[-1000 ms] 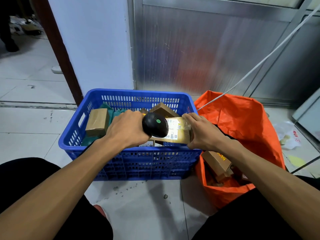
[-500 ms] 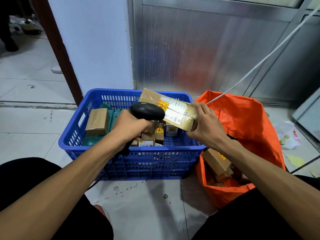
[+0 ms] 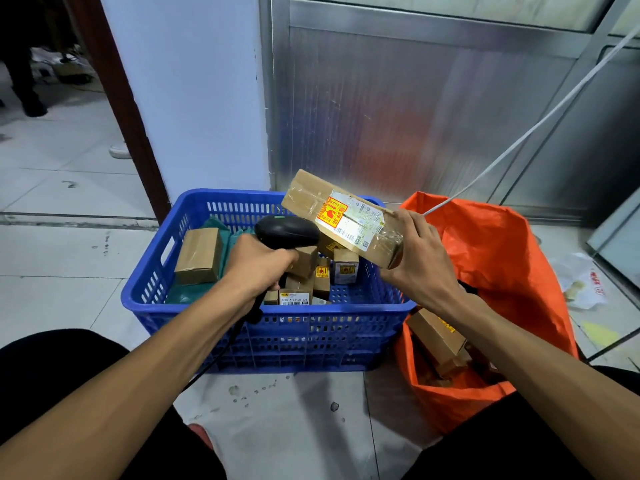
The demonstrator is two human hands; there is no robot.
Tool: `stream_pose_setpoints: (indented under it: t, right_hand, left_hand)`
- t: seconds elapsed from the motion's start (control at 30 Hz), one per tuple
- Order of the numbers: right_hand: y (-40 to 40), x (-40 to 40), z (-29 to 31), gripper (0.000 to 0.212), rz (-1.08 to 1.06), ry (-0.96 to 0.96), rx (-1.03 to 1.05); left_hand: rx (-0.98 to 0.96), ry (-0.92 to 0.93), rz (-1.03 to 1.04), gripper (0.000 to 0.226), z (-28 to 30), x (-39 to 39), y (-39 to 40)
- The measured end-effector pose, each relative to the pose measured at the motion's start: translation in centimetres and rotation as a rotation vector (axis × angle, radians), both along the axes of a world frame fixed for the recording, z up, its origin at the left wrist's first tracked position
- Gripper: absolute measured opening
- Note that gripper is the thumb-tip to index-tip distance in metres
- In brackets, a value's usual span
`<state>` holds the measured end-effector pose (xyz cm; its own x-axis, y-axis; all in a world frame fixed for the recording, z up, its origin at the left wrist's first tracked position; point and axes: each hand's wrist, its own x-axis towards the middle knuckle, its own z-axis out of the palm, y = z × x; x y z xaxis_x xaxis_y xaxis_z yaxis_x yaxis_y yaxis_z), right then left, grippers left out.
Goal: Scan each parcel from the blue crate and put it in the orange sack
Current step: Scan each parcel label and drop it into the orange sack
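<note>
Pale floor tiles (image 3: 284, 420) carry a blue crate (image 3: 311, 341) and, just right of it, an orange sack (image 3: 491, 258). Left hand (image 3: 258, 268) curls round a black scanner (image 3: 287, 232); right hand (image 3: 420, 252) grips one end of a long taped parcel (image 3: 341, 216), tilted above the crate. It looks stiff, light cardboard, slick with tape: best held across its narrow sides.

My left grip (image 3: 258, 263) is curled into a tight fist, forearm reaching forward from the lower left. My right grip (image 3: 420, 252) is raised slightly higher, fingers (image 3: 414, 220) and thumb curled in a clasp, forearm stretching in from the lower right.
</note>
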<state>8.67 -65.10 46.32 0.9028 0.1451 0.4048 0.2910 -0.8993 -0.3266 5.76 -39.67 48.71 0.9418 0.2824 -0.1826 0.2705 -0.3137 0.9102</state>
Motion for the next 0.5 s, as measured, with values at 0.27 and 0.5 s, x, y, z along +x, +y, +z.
stream_pose_setpoints:
  t: [0.27, 0.5]
  right_hand:
    - [0.02, 0.07, -0.15, 0.107, -0.001, 0.002, -0.011]
    - [-0.01, 0.07, -0.21, 0.106, 0.012, -0.002, -0.006]
  left_hand:
    - [0.018, -0.015, -0.005, 0.01, -0.5, 0.28, 0.16]
    - [0.011, -0.018, -0.062, 0.013, -0.32, 0.15, -0.05]
